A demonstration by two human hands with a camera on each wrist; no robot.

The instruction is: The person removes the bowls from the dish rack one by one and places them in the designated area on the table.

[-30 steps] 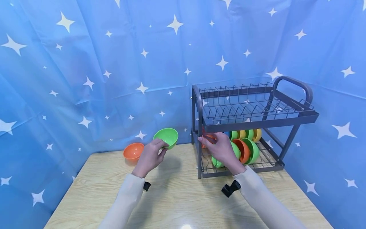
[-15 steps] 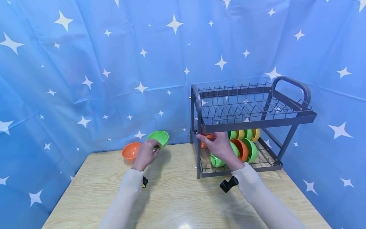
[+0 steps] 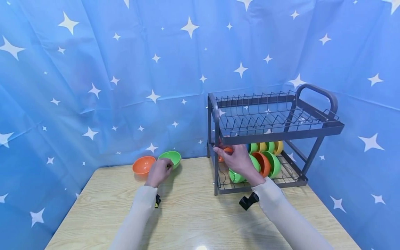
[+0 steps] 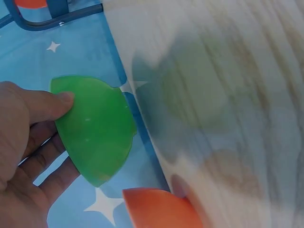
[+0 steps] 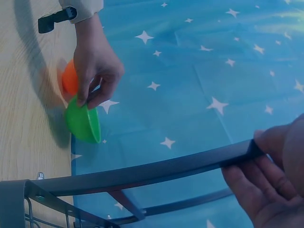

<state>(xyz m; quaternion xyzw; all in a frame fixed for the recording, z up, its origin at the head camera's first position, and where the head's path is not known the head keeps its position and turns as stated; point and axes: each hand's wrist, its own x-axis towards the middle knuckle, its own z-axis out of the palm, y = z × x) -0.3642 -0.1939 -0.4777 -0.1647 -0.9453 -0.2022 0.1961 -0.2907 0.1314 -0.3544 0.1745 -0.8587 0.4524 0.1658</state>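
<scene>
Lowered since a second ago, the green bowl (image 3: 170,158) now sits just beside the orange bowl (image 3: 143,165) near the table's (image 3: 193,215) back edge, pinched at its rim by my left hand (image 3: 158,172). Only the right wrist view shows my right hand (image 5: 273,175) curled round the dish rack (image 3: 275,133) bar.

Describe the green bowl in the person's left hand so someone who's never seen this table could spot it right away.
Start at the grey two-tier dish rack on the right of the wooden table, then look left along the back edge by the blue star curtain. Two bowls sit there outside the rack; the green bowl is the one gripped by the left hand, with the orange bowl beside it, farther from the rack.
</scene>
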